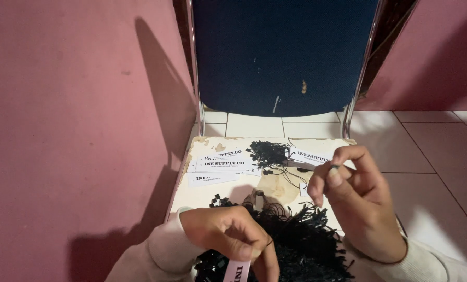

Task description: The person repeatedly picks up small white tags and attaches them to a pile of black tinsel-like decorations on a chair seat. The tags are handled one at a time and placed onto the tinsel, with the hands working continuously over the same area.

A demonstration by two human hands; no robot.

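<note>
Nearest the camera, the left hand pinches a white paper tag at the bottom edge of the frame, its grip clenched on the tag's top, seemingly to keep it steady. Just beyond, the right hand is raised, thumb and forefinger grasping the small dark end of a thin black string, held up as if to be threaded. Between and beneath both hands lies a heap of black strings, within easy reach. Farther on, a stack of white tags sits fanned on the left of the seat, a smaller bundle of strings beside it, and one more tag to the right. All of it rests on the worn, peeling seat of a chair with a dark blue backrest. Behind are white floor tiles and pink walls.
</note>
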